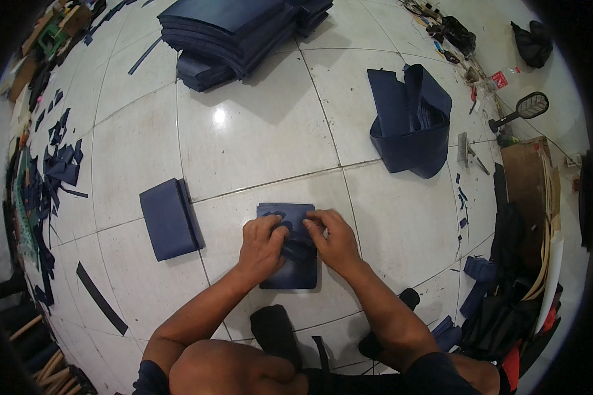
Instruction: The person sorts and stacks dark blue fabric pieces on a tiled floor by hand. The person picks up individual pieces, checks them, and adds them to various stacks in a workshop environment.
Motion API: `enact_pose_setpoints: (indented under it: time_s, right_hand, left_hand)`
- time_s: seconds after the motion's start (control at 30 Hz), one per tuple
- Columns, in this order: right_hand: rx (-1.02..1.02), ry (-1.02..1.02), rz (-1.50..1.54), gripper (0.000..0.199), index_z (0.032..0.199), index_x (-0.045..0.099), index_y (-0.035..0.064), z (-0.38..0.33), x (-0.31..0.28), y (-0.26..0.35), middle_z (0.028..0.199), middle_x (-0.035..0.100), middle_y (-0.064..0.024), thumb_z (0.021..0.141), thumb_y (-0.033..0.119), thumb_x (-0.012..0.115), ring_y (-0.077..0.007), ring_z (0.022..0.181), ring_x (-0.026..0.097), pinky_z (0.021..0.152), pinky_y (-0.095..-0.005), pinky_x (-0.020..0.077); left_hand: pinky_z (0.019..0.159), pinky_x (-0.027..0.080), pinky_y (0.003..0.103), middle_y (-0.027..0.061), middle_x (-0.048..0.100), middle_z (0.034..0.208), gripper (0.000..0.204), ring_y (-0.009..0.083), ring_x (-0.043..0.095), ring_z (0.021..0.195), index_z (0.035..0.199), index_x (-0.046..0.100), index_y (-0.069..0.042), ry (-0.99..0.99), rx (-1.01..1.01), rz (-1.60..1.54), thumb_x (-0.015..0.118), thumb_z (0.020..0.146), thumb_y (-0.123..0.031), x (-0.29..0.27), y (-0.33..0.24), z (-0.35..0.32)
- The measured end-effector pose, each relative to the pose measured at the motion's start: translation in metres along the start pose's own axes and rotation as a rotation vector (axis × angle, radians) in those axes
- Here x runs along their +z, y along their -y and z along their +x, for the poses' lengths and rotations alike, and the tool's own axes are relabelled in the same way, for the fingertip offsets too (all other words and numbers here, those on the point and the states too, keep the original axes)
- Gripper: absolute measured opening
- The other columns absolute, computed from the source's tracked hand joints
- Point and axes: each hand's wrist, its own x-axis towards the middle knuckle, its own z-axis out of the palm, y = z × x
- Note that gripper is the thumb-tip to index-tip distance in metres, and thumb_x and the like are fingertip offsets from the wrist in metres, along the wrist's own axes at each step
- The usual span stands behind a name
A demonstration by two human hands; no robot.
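Note:
A small stack of dark blue, leather-like rectangular pieces point(298, 275) lies on the tiled floor in front of me. My left hand point(262, 245) rests on its left side, fingers curled in and thumb toward the middle. At its upper right edge my right hand point(334, 238) has thumb and forefinger pinched together. Both hands appear to grip a top piece; its edge is partly hidden by fingers and shadow. To the left sits a second, neatly squared stack of the same blue pieces point(169, 221), apart from my hands.
A tall pile of blue sheets point(227, 33) stands at the far side. A loosely coiled blue strip point(412, 141) lies at the right. Blue scraps point(62, 164) and a dark strip point(102, 299) lie left. A metal-headed tool point(463, 150) and brown board point(524, 197) are by the right wall.

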Motion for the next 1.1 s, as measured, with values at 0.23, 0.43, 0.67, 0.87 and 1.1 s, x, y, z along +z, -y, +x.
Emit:
enact_pose_setpoints:
  time_s: [0.23,0.43,0.67,0.87,1.1]
  right_hand:
    - [-0.305,0.051,-0.334,0.013,0.093,0.068,0.0050,0.012,-0.002,-0.019,0.087,0.055,-0.0106,0.083,0.011,0.075,-0.0288,0.085,0.057,0.075,-0.0400,0.0475]
    - [-0.106,0.096,-0.066,0.020,0.095,0.061,0.0036,0.005,0.004,-0.005,0.087,0.058,-0.0095,0.084,0.011,0.076,-0.0263,0.084,0.058,0.076,-0.0369,0.0467]
    - [0.088,0.147,0.092,0.022,0.097,0.057,0.0028,-0.003,0.000,0.028,0.087,0.065,-0.0081,0.087,0.011,0.074,-0.0177,0.075,0.061,0.070,-0.0311,0.0490]
    - [0.077,0.074,0.230,0.016,0.093,0.063,0.0030,-0.010,0.004,0.019,0.082,0.066,-0.0048,0.090,0.013,0.075,-0.0107,0.071,0.059,0.068,-0.0257,0.0484]
    - [-0.123,0.006,-0.210,0.025,0.105,0.070,0.0054,0.005,-0.005,-0.003,0.090,0.062,-0.0114,0.087,0.022,0.075,-0.0275,0.084,0.062,0.073,-0.0397,0.0501]
  left_hand:
    - [0.098,0.034,0.051,0.0103,0.054,0.114,0.061,0.0341,0.051,0.112,0.111,0.054,-0.011,0.056,0.066,0.016,0.076,0.054,-0.008,0.007,0.010,-0.004]
    - [0.099,0.030,0.051,0.0091,0.049,0.109,0.064,0.0311,0.046,0.109,0.116,0.057,-0.013,0.036,0.018,0.147,0.078,0.055,-0.010,0.009,0.002,-0.008]
    - [0.102,0.027,0.051,0.0082,0.051,0.109,0.063,0.0291,0.046,0.111,0.124,0.059,-0.011,0.058,-0.072,0.104,0.071,0.063,-0.005,-0.001,-0.008,0.001]
    - [0.102,0.028,0.051,0.0106,0.051,0.109,0.057,0.0312,0.047,0.111,0.116,0.059,-0.010,0.123,-0.085,0.048,0.072,0.060,-0.006,-0.005,-0.006,0.002]
    - [0.104,0.029,0.055,0.0129,0.048,0.114,0.058,0.0345,0.045,0.117,0.107,0.054,-0.010,0.012,0.031,0.111,0.077,0.054,-0.009,0.005,0.003,-0.003]
